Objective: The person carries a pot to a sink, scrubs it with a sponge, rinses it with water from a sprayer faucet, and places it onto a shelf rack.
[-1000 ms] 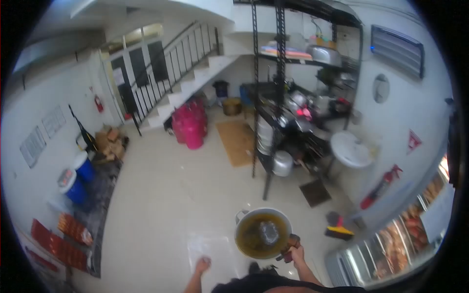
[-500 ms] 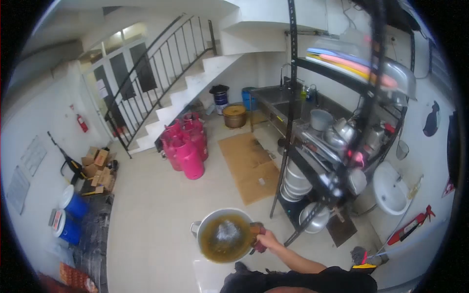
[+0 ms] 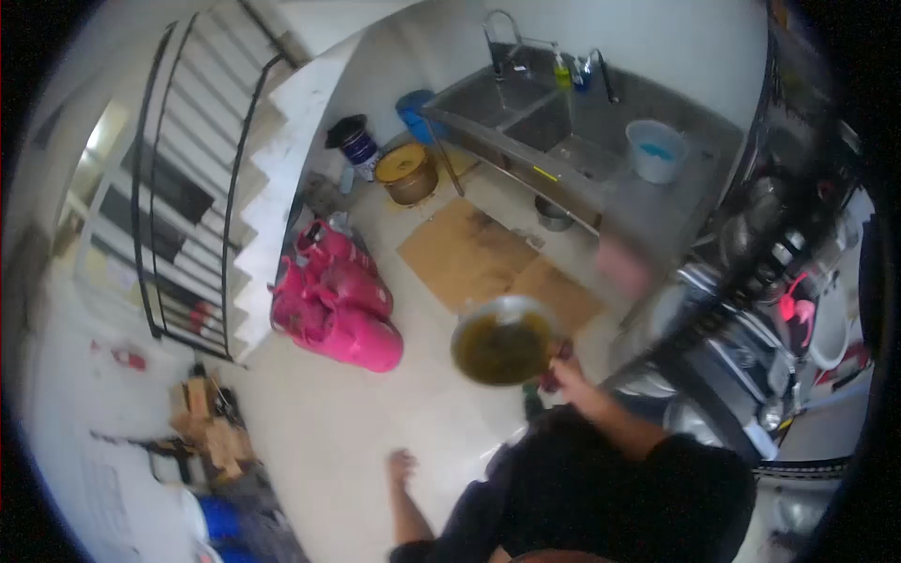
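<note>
My right hand (image 3: 566, 373) grips the handle side of a metal pot (image 3: 519, 306), with something dark red, possibly a cloth, between fingers and handle. Murky yellow-green liquid (image 3: 502, 347) lies inside the pot, darker in the middle. The pot is held out before my body, above the floor. My left hand (image 3: 402, 466) hangs apart from the pot at lower left, its fingers loosely apart and holding nothing. Blur hides the finer detail of both hands.
Pink gas cylinders (image 3: 352, 333) stand left of the pot. Flattened cardboard (image 3: 469, 249) covers the floor ahead. A steel sink (image 3: 540, 127) with a whitish bucket (image 3: 655, 155) runs along the far wall. A black shelf rack (image 3: 694, 333) stands close on my right; stairs (image 3: 272, 188) rise at left.
My view has swung to the right and tilted, bringing the sink nearer. The pot, still in my right hand, now appears in front of the cardboard. My left hand has come into view.
</note>
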`<state>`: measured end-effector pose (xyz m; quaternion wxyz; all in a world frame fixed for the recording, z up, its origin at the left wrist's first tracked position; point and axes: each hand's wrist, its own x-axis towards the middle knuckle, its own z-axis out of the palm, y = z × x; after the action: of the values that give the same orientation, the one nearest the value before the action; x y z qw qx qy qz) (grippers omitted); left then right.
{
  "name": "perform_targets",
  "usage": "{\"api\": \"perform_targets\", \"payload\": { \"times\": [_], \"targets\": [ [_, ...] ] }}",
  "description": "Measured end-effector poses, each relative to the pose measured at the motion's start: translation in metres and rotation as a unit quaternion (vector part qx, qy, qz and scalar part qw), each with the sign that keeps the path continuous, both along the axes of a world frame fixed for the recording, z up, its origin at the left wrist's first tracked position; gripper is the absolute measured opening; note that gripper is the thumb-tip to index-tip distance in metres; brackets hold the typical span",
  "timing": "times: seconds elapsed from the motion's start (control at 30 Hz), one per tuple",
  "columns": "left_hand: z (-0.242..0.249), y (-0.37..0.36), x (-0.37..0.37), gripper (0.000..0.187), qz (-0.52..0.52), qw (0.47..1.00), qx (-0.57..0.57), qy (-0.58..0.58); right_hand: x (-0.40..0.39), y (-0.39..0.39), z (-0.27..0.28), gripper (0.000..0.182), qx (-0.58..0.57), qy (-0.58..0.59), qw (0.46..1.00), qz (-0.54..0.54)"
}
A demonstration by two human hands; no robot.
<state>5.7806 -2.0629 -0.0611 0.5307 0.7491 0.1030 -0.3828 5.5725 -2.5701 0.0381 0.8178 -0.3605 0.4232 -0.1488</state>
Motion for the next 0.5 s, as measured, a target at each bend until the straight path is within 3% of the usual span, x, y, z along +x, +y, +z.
{"api": "perform_targets", "payload": {
  "times": [0.03,0.07,0.1,0.2,0.3,0.33,0.43,0.5],
  "targets": [
    [0.019,-0.027,-0.021,0.041,0.016,0.999,-0.040,0.005,0.034,-0.033,0.039,0.027,0.019,0.062,0.998,0.018],
    [0.007,-0.040,-0.018,0.041,-0.016,0.996,0.001,0.087,0.071,-0.056,0.072,0.029,0.042,-0.016,0.998,-0.042],
    [-0.042,-0.035,-0.036,0.037,-0.089,0.987,-0.113,0.064,0.105,-0.080,0.099,0.032,0.051,-0.089,0.989,-0.103],
    [-0.033,-0.115,0.005,0.037,-0.165,0.976,0.059,0.127,0.188,-0.166,0.127,0.036,0.032,-0.087,0.986,-0.141],
    [-0.031,-0.181,0.114,0.037,-0.221,0.962,0.103,0.123,0.262,-0.253,0.120,0.036,0.054,-0.074,0.969,-0.229],
    [-0.030,-0.202,0.154,0.037,-0.246,0.957,0.105,0.115,0.283,-0.284,0.095,0.039,-0.045,-0.114,0.957,-0.262],
    [-0.017,-0.273,0.289,0.037,-0.301,0.945,0.089,0.091,0.313,-0.361,0.074,0.037,0.032,-0.110,0.944,-0.309],
    [-0.009,-0.328,0.394,0.038,-0.339,0.936,0.073,0.060,0.340,-0.415,0.095,0.033,-0.044,-0.104,0.923,-0.369]
  ]
}}
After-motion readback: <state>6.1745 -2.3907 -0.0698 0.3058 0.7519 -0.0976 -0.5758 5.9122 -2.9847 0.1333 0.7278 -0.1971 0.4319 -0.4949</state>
